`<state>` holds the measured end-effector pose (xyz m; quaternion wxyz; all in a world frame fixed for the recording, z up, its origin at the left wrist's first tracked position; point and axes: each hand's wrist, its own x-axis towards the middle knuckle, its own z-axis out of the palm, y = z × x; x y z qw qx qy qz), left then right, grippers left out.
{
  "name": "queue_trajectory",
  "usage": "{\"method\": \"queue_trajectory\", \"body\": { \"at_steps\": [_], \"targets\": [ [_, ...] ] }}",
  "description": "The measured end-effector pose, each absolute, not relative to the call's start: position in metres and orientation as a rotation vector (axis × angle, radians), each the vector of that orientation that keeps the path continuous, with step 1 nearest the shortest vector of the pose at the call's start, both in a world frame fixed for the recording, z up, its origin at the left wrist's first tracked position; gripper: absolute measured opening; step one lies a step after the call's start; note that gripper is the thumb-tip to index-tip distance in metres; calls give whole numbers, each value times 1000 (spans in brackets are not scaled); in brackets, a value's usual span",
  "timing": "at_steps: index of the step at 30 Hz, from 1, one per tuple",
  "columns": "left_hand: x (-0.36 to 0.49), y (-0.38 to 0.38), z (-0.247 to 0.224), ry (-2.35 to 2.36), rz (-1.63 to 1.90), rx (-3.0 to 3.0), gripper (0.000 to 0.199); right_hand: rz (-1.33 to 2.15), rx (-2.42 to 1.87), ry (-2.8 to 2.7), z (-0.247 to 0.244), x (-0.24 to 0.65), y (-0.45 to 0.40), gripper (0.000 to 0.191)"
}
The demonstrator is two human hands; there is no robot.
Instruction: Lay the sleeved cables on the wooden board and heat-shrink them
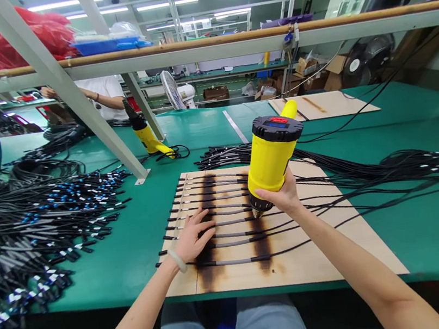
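My right hand (pixel 285 194) grips a yellow heat gun (pixel 269 162) with a black end cap, its nozzle pointing down. The nozzle tip is just over the cables, above a dark scorched stripe on the wooden board (pixel 320 259). Several black cables (pixel 238 261) with grey sleeve sections lie side by side across this board, their left ends in a row. Over the left part of the cables, my left hand (pixel 192 238) rests with its fingers spread, near a second scorched stripe. Whether its fingertips press on a cable, I cannot tell.
A large heap of cables (pixel 64 204) covers the left of the green table (pixel 136 270). Another cable bundle (pixel 393 166) runs off to the right. A second yellow heat gun (pixel 149 136) stands behind, beside a metal post (pixel 103 132). Beyond, a person (pixel 108 96) works.
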<state>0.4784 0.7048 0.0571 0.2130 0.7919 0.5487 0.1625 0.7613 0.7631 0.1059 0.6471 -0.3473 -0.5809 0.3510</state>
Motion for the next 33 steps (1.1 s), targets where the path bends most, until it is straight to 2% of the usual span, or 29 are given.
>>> {"method": "queue_trajectory", "body": {
  "at_steps": [18,23,30,33],
  "targets": [
    [349,644,44,2062,879,1838,65,877,-741,-1299,108,762,759,68],
    [339,633,28,2063,996,1648,61,881,-748,-1335,104,762,762,68],
    [345,630,8,2055,1049,1586,60,623,-818,-1273,100,753,794,71],
    [346,630,4,2070,1046,1591,63,644,-799,-1292,103,752,800,71]
  ]
}}
